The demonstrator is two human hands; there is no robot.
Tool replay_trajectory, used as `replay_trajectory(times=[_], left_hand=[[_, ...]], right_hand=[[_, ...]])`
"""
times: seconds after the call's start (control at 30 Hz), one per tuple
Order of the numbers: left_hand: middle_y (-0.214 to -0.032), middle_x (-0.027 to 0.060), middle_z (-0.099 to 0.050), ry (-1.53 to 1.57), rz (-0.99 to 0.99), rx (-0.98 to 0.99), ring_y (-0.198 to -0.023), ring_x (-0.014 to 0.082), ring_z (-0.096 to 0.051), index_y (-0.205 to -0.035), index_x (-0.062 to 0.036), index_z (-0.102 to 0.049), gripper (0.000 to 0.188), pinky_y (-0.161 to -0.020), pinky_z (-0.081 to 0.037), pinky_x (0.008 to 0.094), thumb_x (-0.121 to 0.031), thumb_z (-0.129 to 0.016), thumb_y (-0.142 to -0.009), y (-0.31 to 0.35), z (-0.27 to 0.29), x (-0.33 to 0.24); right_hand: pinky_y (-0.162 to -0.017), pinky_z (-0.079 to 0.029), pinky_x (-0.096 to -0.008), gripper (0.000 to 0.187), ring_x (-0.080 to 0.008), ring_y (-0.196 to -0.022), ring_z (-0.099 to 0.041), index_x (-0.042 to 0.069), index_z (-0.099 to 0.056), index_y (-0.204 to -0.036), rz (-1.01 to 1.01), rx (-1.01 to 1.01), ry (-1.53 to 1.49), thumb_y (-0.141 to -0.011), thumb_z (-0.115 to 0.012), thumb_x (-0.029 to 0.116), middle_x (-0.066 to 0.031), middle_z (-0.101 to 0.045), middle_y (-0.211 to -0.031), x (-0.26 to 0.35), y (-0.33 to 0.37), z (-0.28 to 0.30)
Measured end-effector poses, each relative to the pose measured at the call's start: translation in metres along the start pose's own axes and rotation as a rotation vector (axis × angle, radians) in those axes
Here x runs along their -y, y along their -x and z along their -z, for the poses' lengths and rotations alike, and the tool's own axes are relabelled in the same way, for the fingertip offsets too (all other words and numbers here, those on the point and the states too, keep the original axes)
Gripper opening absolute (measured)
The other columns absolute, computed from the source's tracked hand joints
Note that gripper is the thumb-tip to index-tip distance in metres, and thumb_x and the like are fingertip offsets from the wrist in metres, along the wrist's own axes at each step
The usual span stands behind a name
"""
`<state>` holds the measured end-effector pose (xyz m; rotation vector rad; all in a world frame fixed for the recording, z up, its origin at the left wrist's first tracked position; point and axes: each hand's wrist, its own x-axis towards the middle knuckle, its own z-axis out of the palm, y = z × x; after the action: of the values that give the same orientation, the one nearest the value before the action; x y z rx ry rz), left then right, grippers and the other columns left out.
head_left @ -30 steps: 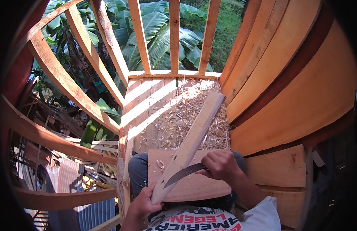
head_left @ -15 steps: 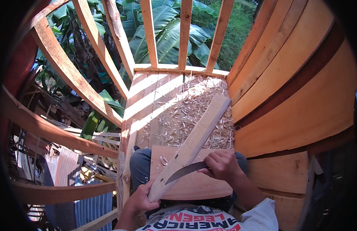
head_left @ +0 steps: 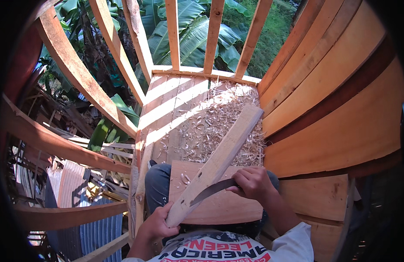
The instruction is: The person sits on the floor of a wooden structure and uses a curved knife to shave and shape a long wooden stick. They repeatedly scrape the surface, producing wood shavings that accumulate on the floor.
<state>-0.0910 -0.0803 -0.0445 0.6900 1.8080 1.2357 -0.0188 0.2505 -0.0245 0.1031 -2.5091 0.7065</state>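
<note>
A long, pale wooden beam point(head_left: 226, 150) slants from my lap up to the far right, with a couple of dark holes near its lower part. My left hand point(head_left: 157, 222) is closed round the beam's near end. In my right hand point(head_left: 252, 183) is a knife point(head_left: 213, 191) with a dark, curved blade, gripped by its handle, which my fingers mostly hide. The blade lies across the beam near one of the holes, its tip toward the beam's left edge. Under the beam, a flat wooden board point(head_left: 237, 207) rests across my thighs, a few curled shavings on it.
Wood shavings point(head_left: 237, 118) cover much of the plank floor point(head_left: 171, 118) ahead. A slatted railing point(head_left: 173, 39) closes the far and left sides, with banana leaves beyond. Wooden wall boards point(head_left: 333, 118) stand close on the right. Corrugated sheets point(head_left: 99, 231) lie below at left.
The knife and my right hand have shifted very slightly up the beam. My left hand keeps its hold on the near end. The whole view has tilted a little.
</note>
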Motion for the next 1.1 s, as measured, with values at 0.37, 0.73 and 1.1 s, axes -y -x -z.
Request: replay_trajectory(times=[0.37, 0.73, 1.1], left_hand=[[-0.077, 0.0124, -0.061, 0.004, 0.001, -0.022, -0.067, 0.0189, -0.060, -0.111, 0.0012, -0.054, 0.056, -0.067, -0.047, 0.0282, -0.016, -0.071, -0.060, 0.006, 0.002, 0.004], [-0.078, 0.0113, -0.061, 0.016, -0.052, -0.029, -0.068, 0.0169, -0.058, -0.115, 0.0016, -0.054, 0.061, -0.068, -0.047, 0.0277, -0.015, -0.070, -0.059, 0.004, 0.003, 0.008], [-0.077, 0.0104, -0.059, 0.022, -0.037, -0.030, -0.068, 0.0159, -0.057, -0.112, 0.0008, -0.055, 0.058, -0.067, -0.046, 0.0284, -0.015, -0.071, -0.059, 0.004, -0.001, 0.015]], right_hand=[[-0.044, -0.042, -0.0363, 0.036, -0.0314, -0.047, -0.056, 0.003, -0.053, -0.069, -0.268, -0.207, 0.021, -0.091, -0.063, 0.030, -0.0128, -0.049, -0.053, -0.018, -0.024, 0.004], [-0.047, -0.045, -0.0344, 0.034, -0.0248, -0.048, -0.055, 0.006, -0.054, -0.069, 0.323, 0.121, 0.002, -0.091, -0.063, 0.031, -0.0086, -0.050, -0.056, 0.016, -0.009, -0.014], [-0.044, -0.043, -0.0374, 0.031, -0.0296, -0.048, -0.057, 0.003, -0.053, -0.070, -0.330, -0.158, -0.129, -0.090, -0.063, 0.025, -0.0132, -0.052, -0.055, -0.011, -0.024, -0.004]])
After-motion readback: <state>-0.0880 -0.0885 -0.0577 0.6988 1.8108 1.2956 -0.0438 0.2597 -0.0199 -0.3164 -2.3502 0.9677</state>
